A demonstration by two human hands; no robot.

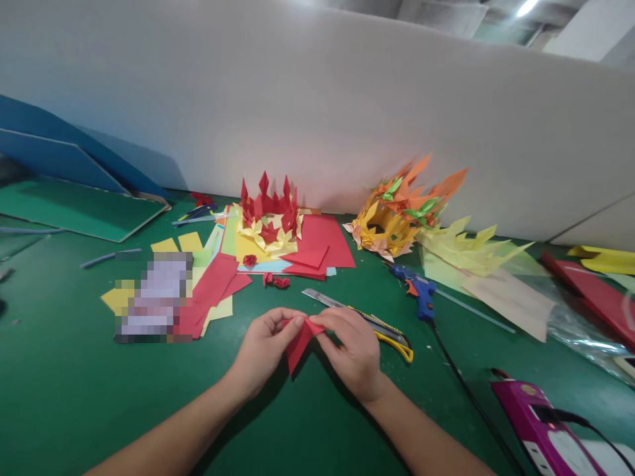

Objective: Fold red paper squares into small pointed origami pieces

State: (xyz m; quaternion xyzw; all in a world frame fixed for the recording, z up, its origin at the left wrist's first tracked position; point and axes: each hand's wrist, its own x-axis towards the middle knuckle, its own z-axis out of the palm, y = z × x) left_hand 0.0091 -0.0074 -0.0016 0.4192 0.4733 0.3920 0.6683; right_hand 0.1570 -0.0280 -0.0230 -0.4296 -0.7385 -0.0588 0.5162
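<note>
A small piece of folded red paper hangs between my two hands at the middle of the green table. My left hand pinches its upper left edge between thumb and fingers. On the other side, my right hand grips the paper's top right corner, and the fingers partly hide the fold there. Beyond my right hand lies a yellow utility knife with its blade extended to the left. Several small red folded paper pieces rest just past my hands.
A red and yellow paper crown stands on paper sheets at the back. An orange paper crown sits to its right. A blue glue gun and a magenta power strip lie at right. A pixelated rectangular object is at left.
</note>
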